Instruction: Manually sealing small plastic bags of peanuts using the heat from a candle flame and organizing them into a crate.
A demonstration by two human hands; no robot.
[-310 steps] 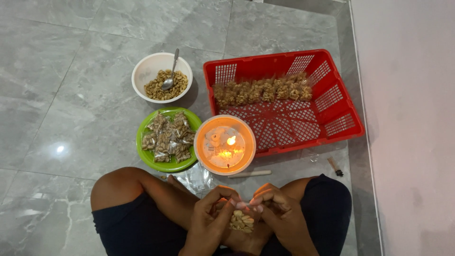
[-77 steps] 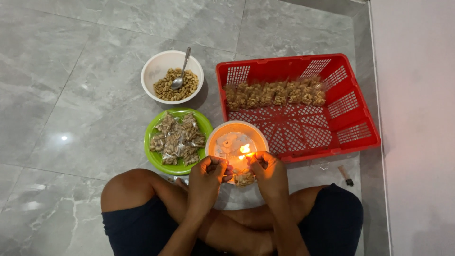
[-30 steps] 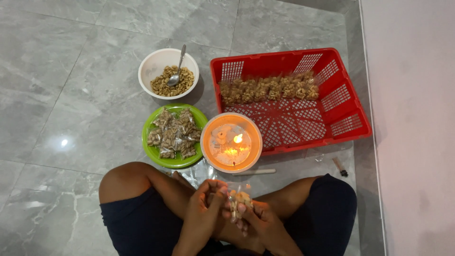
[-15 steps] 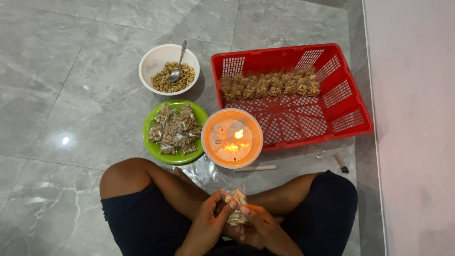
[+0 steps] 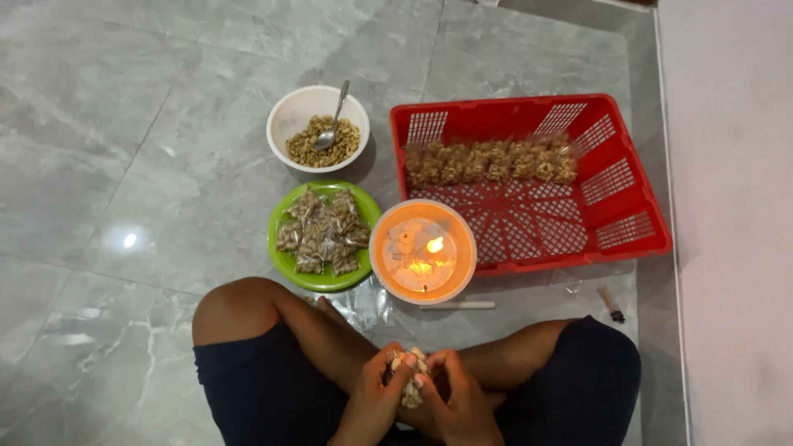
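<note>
On a grey marble-look floor [image 5: 149, 165], a small clear packet of nuts [image 5: 410, 381] is pinched between the fingertips of the left hand [image 5: 376, 400] and right hand [image 5: 453, 396], over the crossed legs. Just ahead are set an orange bowl with a lit candle [image 5: 423, 251], a green plate of packets [image 5: 324, 236], a white bowl with a spoon [image 5: 318, 128] and a red basket [image 5: 529, 182].

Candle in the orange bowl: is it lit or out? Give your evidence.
Lit. A small flame burns inside the orange bowl, and its floor glows orange below it.
</note>
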